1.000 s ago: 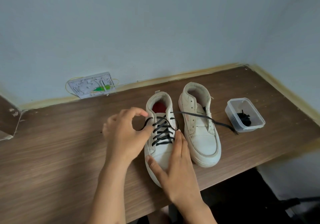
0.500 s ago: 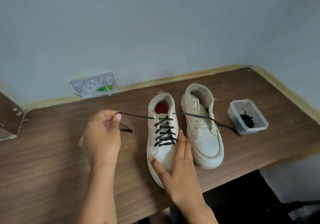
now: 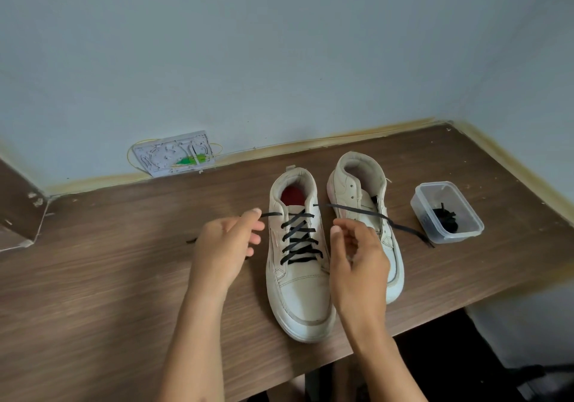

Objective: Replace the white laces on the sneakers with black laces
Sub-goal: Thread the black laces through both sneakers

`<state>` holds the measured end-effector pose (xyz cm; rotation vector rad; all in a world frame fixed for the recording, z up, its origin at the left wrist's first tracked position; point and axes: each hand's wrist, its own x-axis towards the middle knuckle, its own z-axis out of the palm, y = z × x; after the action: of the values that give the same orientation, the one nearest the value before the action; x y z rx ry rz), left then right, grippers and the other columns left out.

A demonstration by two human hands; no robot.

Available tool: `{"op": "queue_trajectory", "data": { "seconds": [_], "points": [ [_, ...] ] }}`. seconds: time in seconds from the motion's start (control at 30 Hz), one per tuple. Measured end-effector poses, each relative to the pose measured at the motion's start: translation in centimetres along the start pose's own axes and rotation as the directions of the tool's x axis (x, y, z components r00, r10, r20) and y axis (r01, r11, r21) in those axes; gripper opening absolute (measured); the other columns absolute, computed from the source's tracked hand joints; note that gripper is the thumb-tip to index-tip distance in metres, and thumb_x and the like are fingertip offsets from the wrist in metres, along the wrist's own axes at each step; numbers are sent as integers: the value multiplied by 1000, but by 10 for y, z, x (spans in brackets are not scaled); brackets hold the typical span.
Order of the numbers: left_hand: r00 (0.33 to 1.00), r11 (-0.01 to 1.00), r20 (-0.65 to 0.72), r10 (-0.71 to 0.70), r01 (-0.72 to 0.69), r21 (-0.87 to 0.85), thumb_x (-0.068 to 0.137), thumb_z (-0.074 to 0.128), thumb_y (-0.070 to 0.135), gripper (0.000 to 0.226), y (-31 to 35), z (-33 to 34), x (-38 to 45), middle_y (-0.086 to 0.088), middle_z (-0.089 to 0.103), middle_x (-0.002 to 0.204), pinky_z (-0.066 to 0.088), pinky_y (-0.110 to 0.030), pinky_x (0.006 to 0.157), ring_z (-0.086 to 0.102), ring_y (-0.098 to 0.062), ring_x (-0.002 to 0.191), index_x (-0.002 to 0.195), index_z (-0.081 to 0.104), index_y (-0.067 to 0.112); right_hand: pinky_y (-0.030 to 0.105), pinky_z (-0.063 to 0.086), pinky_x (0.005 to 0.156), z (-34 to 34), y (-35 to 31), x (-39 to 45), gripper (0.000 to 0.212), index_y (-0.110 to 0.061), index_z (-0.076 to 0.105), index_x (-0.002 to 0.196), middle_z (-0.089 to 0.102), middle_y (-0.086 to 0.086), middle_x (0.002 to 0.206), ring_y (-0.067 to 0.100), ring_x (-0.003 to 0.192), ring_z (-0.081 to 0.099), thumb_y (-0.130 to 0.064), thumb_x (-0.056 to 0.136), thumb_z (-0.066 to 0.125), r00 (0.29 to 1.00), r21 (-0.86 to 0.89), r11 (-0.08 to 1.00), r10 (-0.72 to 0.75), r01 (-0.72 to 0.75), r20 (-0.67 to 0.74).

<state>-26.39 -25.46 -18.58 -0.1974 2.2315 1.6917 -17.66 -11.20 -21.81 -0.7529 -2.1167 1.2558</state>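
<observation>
The free right end of the black lace (image 3: 366, 213) ran sideways from the top eyelet of the laced sneaker (image 3: 299, 265), just beyond my right hand (image 3: 357, 255), across the unlaced sneaker (image 3: 365, 212) towards the plastic tub (image 3: 447, 212). That hand was the nearer one, hovering empty with loosely curled fingers (image 3: 337, 231) just short of the strand. My left hand (image 3: 226, 246) sat beside the shoe's other flank, thumb and forefinger pinching the left end of the lace taut, its tail trailing behind my knuckles.
</observation>
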Motion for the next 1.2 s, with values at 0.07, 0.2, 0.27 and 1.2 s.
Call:
{"op": "queue_trajectory", "data": {
  "seconds": [0.07, 0.2, 0.27, 1.2],
  "points": [
    [999, 999, 18, 31, -31, -24, 91, 58, 47, 30, 1, 5, 1, 3, 72, 77, 50, -29, 71, 64, -14, 70, 86, 74, 21, 7, 42, 75, 0, 0, 1, 15, -23, 65, 108, 61, -6, 101, -1, 88, 58, -23, 99, 53, 1000, -9, 1000, -2, 2, 18],
    [993, 986, -15, 120, -121, -112, 92, 64, 32, 13, 4, 14, -1, 5, 72, 78, 50, -15, 65, 65, -6, 69, 89, 71, 21, 8, 42, 73, 4, -2, -1, 11, -30, 61, 103, 62, -10, 95, 0, 86, 59, -22, 99, 54, 996, 6, 1000, -28, 28, 85],
    [986, 978, -60, 154, -161, -133, 93, 64, 26, 8, 3, 14, 0, 4, 72, 78, 52, -20, 71, 67, -5, 67, 91, 70, 21, 5, 40, 73, 6, -2, -2, 11, -26, 63, 105, 61, -11, 95, -3, 89, 58, -23, 99, 55, 995, 0, 999, -32, 32, 94],
    [992, 862, -16, 123, -114, -494, 96, 58, 18, 14, 14, 9, -9, 0, 72, 86, 56, -30, 87, 70, -18, 88, 102, 69, 12, 28, 50, 94, -14, -27, 33, 17, -3, 65, 109, 72, 10, 110, 19, 106, 67, -8, 98, 54, 812, 708, 428, 451, -561, 371]
  ]
}}
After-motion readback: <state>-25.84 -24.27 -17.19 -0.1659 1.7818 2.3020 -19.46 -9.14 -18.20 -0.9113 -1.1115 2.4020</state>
